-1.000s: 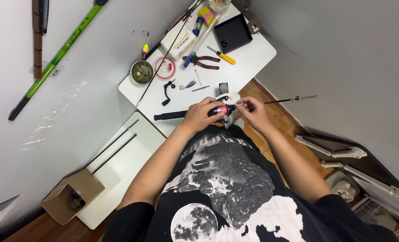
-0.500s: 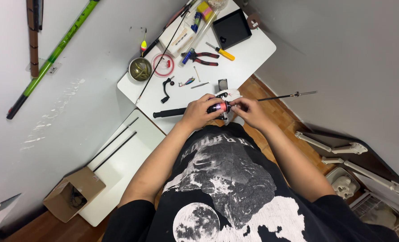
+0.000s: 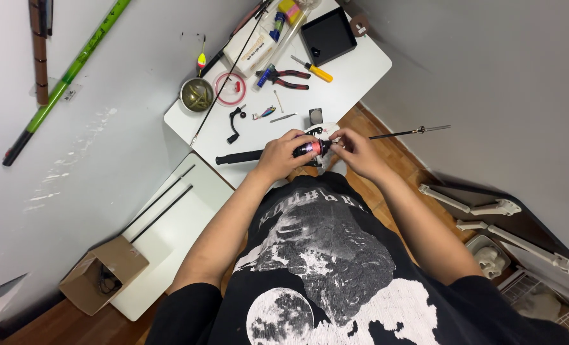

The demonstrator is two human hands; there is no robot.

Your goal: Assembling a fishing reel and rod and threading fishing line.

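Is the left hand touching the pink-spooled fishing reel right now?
Touching. The head view shows the left hand wrapped around the fishing reel, fingers overlapping its body with no gap.

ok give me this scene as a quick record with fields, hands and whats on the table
left hand: left hand grips a fishing reel with a pink spool
right hand: right hand with fingertips at the reel's front end
rod: black rod handle to the left of the hands, thin rod tip to the right
table: white table
on table: pliers, yellow screwdriver, metal bowl, black tray, black crank handle
beside table: cardboard box on the floor
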